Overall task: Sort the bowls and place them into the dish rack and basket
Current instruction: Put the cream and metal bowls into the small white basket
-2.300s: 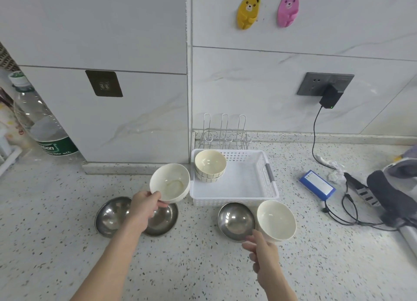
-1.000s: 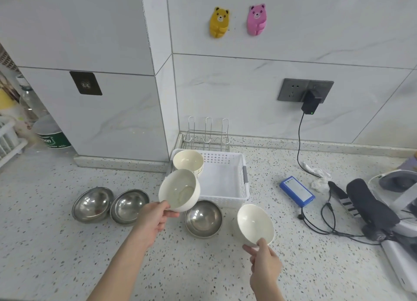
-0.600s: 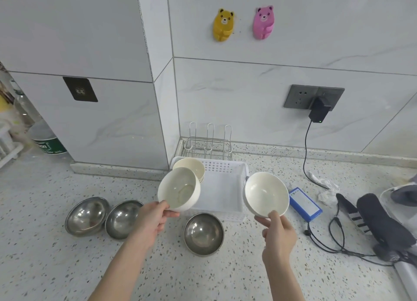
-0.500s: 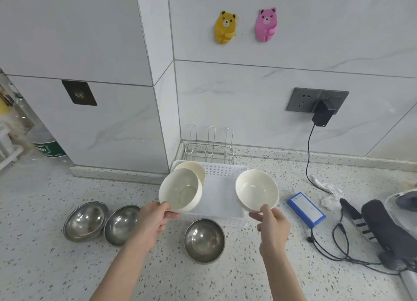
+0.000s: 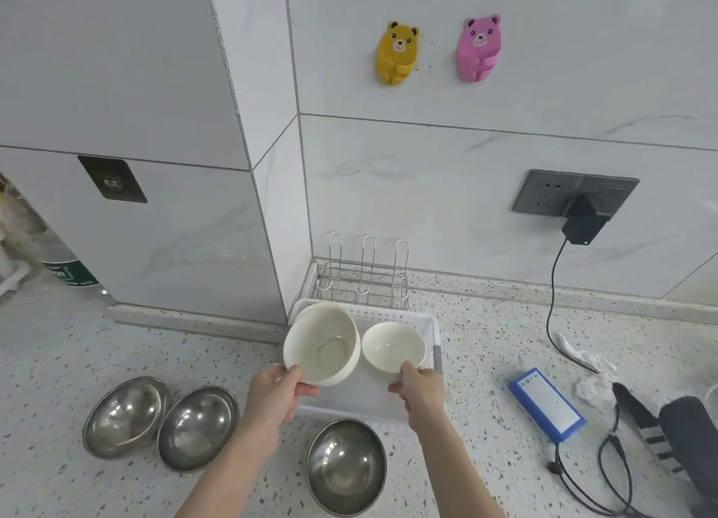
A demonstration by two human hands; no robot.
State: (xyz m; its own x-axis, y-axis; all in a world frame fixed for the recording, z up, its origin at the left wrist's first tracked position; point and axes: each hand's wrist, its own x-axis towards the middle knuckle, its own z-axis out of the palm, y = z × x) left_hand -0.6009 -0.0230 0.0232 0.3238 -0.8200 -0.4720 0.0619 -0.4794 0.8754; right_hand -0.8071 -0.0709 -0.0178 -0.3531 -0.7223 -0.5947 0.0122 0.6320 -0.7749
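My left hand (image 5: 277, 391) pinches one white bowl (image 5: 321, 349), my right hand (image 5: 419, 387) another (image 5: 393, 350), both over the white basket (image 5: 429, 325). The bottle label (image 5: 72, 276) is unreadable.

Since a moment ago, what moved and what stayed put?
The right hand picked the white bowl off the counter and carried it over the basket. The left hand brought its bowl over the basket too. The three steel bowls stayed on the counter, and the rack is still empty.
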